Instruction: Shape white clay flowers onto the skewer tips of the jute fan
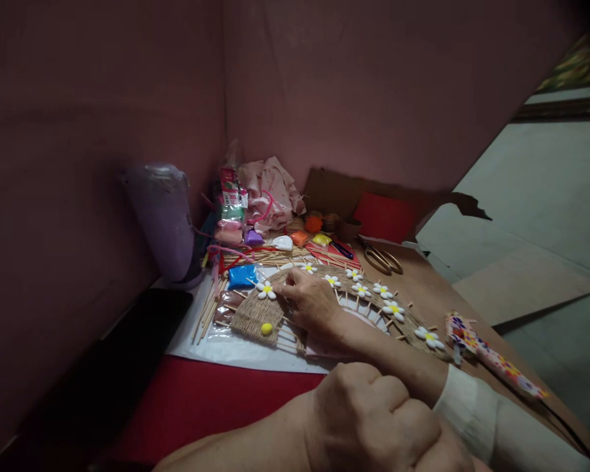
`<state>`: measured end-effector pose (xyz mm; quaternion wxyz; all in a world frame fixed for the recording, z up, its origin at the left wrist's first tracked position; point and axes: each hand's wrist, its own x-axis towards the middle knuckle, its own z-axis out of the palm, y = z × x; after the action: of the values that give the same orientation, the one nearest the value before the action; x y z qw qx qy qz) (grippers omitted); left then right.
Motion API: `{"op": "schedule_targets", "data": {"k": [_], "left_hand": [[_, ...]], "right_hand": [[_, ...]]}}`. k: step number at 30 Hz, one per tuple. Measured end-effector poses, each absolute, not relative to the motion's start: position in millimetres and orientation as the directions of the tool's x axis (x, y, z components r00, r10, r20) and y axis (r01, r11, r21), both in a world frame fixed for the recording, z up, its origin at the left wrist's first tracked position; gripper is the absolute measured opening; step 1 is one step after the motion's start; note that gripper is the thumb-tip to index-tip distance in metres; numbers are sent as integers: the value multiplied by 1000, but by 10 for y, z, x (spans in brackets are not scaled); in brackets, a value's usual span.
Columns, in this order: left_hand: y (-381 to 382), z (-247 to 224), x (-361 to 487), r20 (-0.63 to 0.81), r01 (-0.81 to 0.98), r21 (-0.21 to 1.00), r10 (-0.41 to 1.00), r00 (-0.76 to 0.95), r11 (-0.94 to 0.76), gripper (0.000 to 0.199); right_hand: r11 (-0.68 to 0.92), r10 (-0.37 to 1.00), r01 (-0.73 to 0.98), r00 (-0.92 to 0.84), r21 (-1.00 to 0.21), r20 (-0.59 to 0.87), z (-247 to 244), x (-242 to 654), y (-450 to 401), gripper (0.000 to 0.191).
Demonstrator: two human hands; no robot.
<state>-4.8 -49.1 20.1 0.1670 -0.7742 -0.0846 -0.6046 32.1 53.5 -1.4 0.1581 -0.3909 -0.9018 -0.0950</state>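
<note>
A curved piece wrapped in brown twine (pixel 250 316) lies on a white sheet (pixel 201 347), with short sticks poking out of its edges. White clay flowers with yellow centres sit along it, one (pixel 266 290) at its left end, and a yellow ball (pixel 266 329) rests below that flower. My right hand (pixel 309 301) reaches over the piece, fingers drawn together beside the left-end flower; anything between the fingertips is too small to make out. Closer to the camera, my left hand (pixel 373 413) is curled into a fist, its inner side hidden.
Behind lie a blue clay packet (pixel 242 276), sticks (pixel 206 311), scissors (pixel 381 259) and a pink cloth (pixel 273 190). A purple container (pixel 162 223) stands at the left wall. A floral strip (pixel 506 367) lies at the right over brown board (pixel 423 288).
</note>
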Motion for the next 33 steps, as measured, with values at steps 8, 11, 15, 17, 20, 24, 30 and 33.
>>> {"op": "schedule_targets", "data": {"k": [8, 11, 15, 17, 20, 24, 30, 33], "left_hand": [[-481, 201, -50, 968, 342, -143, -58, 245, -929, 35], [-477, 208, -65, 968, 337, -144, -61, 244, -931, 36], [-473, 219, -74, 957, 340, -148, -48, 285, -929, 36], [-470, 215, -63, 962, 346, -143, -48, 270, -927, 33], [-469, 204, -41, 973, 347, -134, -57, 223, -928, 29], [-480, 204, -33, 973, 354, -114, -32, 229, -928, 31], [-497, 166, -14, 963, 384, -119, -13, 268, -916, 35], [-489, 126, 1, 959, 386, -112, 2, 284, -916, 36]], "right_hand": [[709, 641, 704, -673, 53, 370, 72, 140, 533, 19], [720, 619, 687, -700, 98, 357, 73, 99, 537, 19], [736, 597, 665, -726, 127, 342, 61, 84, 553, 17], [739, 598, 665, -722, 109, 350, 63, 97, 564, 18], [743, 594, 667, -698, 61, 400, 95, 186, 575, 24], [718, 635, 688, -585, -107, 505, 163, 455, 533, 43], [721, 662, 671, -590, -175, 462, 130, 679, 377, 36], [761, 608, 643, -661, -86, 439, 87, 585, 368, 32]]}}
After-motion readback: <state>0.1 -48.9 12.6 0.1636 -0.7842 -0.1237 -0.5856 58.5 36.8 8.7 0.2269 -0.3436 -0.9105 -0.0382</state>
